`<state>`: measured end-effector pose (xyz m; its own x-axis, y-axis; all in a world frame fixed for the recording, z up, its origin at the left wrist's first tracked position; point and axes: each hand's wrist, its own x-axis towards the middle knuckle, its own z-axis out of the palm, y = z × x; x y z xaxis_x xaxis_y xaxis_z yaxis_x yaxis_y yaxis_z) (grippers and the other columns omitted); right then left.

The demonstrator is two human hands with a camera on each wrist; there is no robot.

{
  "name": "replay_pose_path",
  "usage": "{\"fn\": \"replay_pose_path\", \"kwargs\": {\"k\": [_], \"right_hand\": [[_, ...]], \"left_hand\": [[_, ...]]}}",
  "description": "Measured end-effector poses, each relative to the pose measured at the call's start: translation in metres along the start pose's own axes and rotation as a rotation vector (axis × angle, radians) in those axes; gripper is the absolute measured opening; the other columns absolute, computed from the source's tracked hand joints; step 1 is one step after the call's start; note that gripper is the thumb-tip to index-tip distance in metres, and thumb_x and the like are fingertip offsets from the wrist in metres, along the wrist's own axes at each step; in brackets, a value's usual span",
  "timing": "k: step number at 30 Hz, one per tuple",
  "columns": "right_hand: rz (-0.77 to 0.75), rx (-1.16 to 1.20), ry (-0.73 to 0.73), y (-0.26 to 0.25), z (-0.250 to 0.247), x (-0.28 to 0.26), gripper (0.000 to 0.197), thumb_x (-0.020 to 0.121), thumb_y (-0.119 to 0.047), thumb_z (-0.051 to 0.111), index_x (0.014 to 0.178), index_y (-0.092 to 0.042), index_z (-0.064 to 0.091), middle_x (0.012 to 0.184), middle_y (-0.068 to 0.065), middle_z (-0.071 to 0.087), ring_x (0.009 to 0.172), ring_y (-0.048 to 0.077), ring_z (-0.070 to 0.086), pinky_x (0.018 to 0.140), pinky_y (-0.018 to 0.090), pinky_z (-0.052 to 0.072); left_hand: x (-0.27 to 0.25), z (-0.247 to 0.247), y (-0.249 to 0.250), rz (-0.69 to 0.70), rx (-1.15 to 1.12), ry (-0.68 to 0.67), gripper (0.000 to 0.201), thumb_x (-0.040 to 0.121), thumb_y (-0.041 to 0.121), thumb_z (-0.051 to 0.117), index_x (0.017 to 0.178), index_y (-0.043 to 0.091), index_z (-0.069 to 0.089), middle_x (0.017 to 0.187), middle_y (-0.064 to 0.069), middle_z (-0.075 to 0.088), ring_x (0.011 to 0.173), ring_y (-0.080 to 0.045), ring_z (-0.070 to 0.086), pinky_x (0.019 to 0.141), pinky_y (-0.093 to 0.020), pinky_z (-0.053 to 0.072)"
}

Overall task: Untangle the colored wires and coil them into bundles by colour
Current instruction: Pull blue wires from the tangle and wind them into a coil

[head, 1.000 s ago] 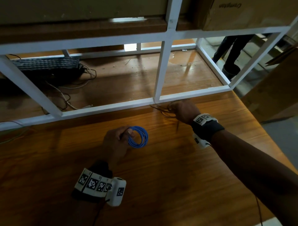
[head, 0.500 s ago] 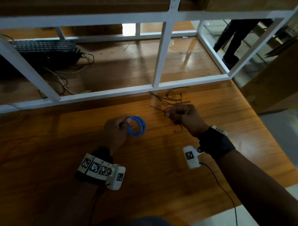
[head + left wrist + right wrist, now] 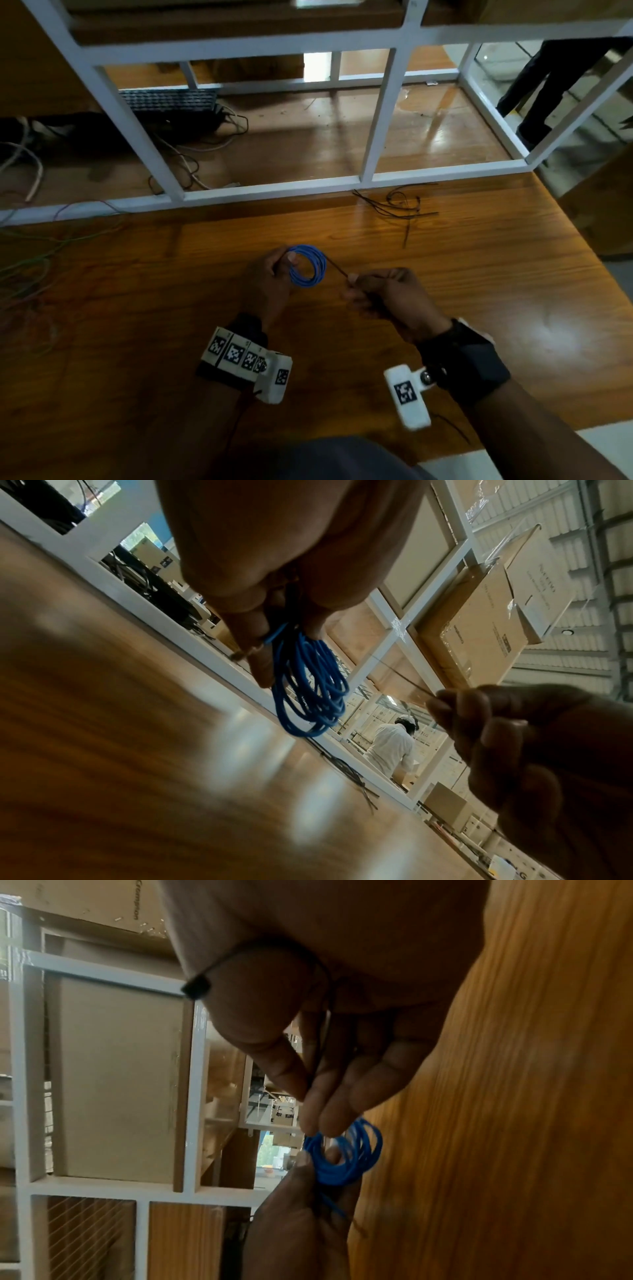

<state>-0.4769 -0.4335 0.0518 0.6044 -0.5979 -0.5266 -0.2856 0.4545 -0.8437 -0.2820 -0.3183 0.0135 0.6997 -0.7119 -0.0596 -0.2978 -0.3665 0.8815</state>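
My left hand (image 3: 287,263) pinches a coil of blue wire (image 3: 308,270) just above the wooden table (image 3: 137,325). In the left wrist view the blue coil (image 3: 308,685) hangs from the left hand's fingertips (image 3: 260,666). My right hand (image 3: 352,282) pinches a thin black cable tie (image 3: 337,270) whose tip points at the coil's right side. In the right wrist view the tie's head (image 3: 196,988) sticks out past the thumb, and the coil (image 3: 346,1156) lies just beyond the right hand's fingertips (image 3: 318,1123).
Several loose black ties (image 3: 397,205) lie by the white metal frame (image 3: 274,192). Tangled green and purple wires (image 3: 30,253) spread over the table's left end. A keyboard (image 3: 171,99) and cables sit behind the frame. A person's legs (image 3: 548,85) stand far right.
My right hand has come back from the pile of black ties toward the coil, carrying one tie. The left hand has kept hold of the blue coil.
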Motion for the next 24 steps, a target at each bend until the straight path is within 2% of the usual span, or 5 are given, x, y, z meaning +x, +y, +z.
{"fn": "replay_pose_path", "kwargs": {"k": [4,9,14,19,24], "right_hand": [[0.044,0.016,0.058,0.019,0.027,-0.010,0.023,0.094,-0.018,0.072,0.103,0.004,0.075,0.090,0.020,0.078,0.074,0.027,0.075,0.059,0.029,0.053],[0.057,0.017,0.120,0.031,0.047,-0.012,0.017,0.097,-0.019,0.068,0.099,-0.003,0.075,0.084,0.010,0.079,0.071,0.027,0.075,0.058,0.029,0.051],[-0.001,0.070,0.147,0.036,0.065,-0.011,0.022,0.095,-0.026,0.073,0.094,-0.005,0.078,0.085,0.009,0.079,0.076,0.030,0.061,0.057,0.032,0.040],[0.004,0.068,0.131,0.040,0.068,-0.015,0.023,0.096,-0.030,0.073,0.096,-0.008,0.078,0.086,0.007,0.079,0.076,0.028,0.058,0.062,0.036,0.040],[0.028,0.122,0.107,0.038,0.067,-0.014,0.021,0.096,-0.029,0.072,0.097,-0.008,0.078,0.092,0.010,0.080,0.074,0.026,0.060,0.061,0.032,0.042]], "left_hand": [[-0.016,0.002,0.001,0.030,0.002,0.049,0.049,0.099,0.054,0.040,0.129,0.021,0.061,0.111,-0.002,0.069,0.095,-0.018,0.067,0.077,-0.044,0.059],[-0.033,0.006,0.003,0.036,0.028,0.058,0.057,0.099,0.054,0.042,0.139,0.016,0.054,0.125,-0.009,0.066,0.108,-0.024,0.064,0.088,-0.044,0.055],[-0.046,0.011,0.003,0.035,0.074,-0.024,0.041,0.099,0.041,0.052,0.131,0.016,0.062,0.128,-0.003,0.064,0.114,-0.017,0.060,0.090,-0.025,0.045],[-0.046,0.012,-0.005,0.000,-0.134,-0.038,0.054,0.085,0.057,0.055,0.122,0.019,0.068,0.118,0.005,0.068,0.107,-0.009,0.065,0.089,-0.028,0.053],[-0.045,0.011,-0.004,-0.064,-0.266,-0.068,0.050,0.086,0.047,0.063,0.131,0.024,0.061,0.130,0.007,0.063,0.117,-0.001,0.059,0.100,-0.035,0.051]]}}
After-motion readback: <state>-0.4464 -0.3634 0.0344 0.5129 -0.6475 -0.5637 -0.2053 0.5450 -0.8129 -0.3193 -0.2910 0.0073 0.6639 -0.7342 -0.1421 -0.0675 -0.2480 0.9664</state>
